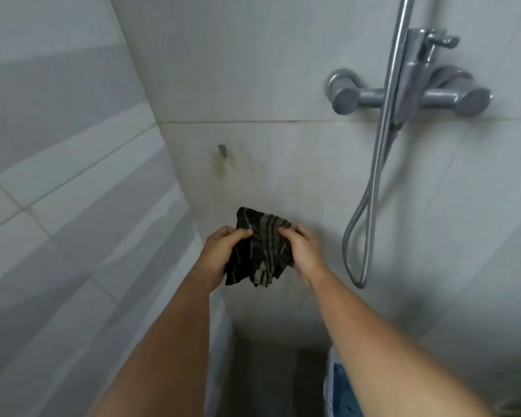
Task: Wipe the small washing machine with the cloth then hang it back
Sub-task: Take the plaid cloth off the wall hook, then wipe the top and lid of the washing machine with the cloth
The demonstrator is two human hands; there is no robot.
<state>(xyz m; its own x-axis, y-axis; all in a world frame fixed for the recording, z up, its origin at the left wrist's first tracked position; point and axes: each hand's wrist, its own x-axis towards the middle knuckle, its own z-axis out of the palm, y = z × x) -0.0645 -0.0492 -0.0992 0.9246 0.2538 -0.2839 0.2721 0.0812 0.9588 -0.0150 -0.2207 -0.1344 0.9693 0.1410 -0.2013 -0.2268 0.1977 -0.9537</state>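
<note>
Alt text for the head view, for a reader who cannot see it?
Both hands, left hand and right hand, hold a bunched dark striped cloth before a tiled wall, below a small hook. A shower tap and hose hang at right.

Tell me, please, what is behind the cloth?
Behind the cloth, held by the left hand and the right hand, is the tiled wall. A small hook sits higher up, bare. The wall directly behind the cloth is hidden.

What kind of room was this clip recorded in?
Most likely a bathroom shower corner: pale tiled walls, a metal shower mixer tap with its hanging hose, and a small wall hook above the held cloth.
</note>
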